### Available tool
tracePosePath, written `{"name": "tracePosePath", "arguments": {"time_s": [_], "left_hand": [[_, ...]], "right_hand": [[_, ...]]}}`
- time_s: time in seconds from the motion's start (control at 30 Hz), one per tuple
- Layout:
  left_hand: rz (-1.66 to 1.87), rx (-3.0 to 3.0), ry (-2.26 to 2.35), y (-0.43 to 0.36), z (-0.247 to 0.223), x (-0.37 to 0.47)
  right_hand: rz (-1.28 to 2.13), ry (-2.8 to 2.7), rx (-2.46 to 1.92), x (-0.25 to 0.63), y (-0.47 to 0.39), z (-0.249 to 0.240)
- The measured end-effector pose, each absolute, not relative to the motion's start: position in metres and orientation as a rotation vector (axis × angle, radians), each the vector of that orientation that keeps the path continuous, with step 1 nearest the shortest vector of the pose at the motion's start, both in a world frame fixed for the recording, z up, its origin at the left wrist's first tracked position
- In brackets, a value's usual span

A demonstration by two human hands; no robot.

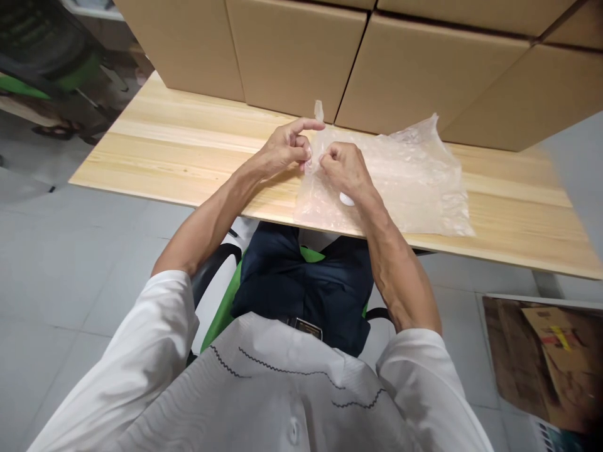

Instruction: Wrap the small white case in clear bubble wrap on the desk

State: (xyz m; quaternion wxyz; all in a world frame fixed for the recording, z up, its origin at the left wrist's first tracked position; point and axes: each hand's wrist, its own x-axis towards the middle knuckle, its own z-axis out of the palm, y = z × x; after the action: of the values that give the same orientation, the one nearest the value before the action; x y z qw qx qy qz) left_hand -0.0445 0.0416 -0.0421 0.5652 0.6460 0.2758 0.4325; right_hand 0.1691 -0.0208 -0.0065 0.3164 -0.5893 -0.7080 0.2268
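Observation:
A clear, crinkled plastic sheet that looks like bubble wrap (414, 182) lies spread on the wooden table. At its left edge, my left hand (289, 145) pinches the plastic between thumb and curled fingers, with the index finger stretched out. Close beside it, my right hand (346, 166) is closed, thumb against fingers, on the same sheet. A small strip of plastic (319, 111) sticks up beyond my left index fingertip. Partly hidden by my right wrist is a small white rounded thing (347, 199); its kind cannot be made out.
Large cardboard boxes (301, 53) stand stacked along the back of the wooden table (188, 138). The table's front edge runs just above my lap. On the floor at the right is a container with flattened cardboard (560, 339). A dark chair (51, 50) stands at the far left.

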Motion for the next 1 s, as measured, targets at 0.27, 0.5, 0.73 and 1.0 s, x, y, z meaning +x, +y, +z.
{"name": "tracePosePath", "arguments": {"time_s": [0.27, 0.5, 0.73, 1.0], "left_hand": [[0.988, 1.633, 0.778, 0.034, -0.036, -0.041], [0.963, 1.591, 0.885, 0.026, -0.031, -0.041], [0.960, 1.518, 0.971, 0.034, -0.033, -0.029], [0.946, 1.429, 1.033, 0.029, -0.023, -0.026]], "right_hand": [[0.493, -1.850, -1.602, 0.167, -0.023, -0.013], [0.442, -1.884, -1.589, 0.168, -0.027, -0.013], [0.308, -2.018, -1.609, 0.159, -0.041, -0.007], [0.222, -1.991, -1.749, 0.155, -0.048, -0.004]]}}
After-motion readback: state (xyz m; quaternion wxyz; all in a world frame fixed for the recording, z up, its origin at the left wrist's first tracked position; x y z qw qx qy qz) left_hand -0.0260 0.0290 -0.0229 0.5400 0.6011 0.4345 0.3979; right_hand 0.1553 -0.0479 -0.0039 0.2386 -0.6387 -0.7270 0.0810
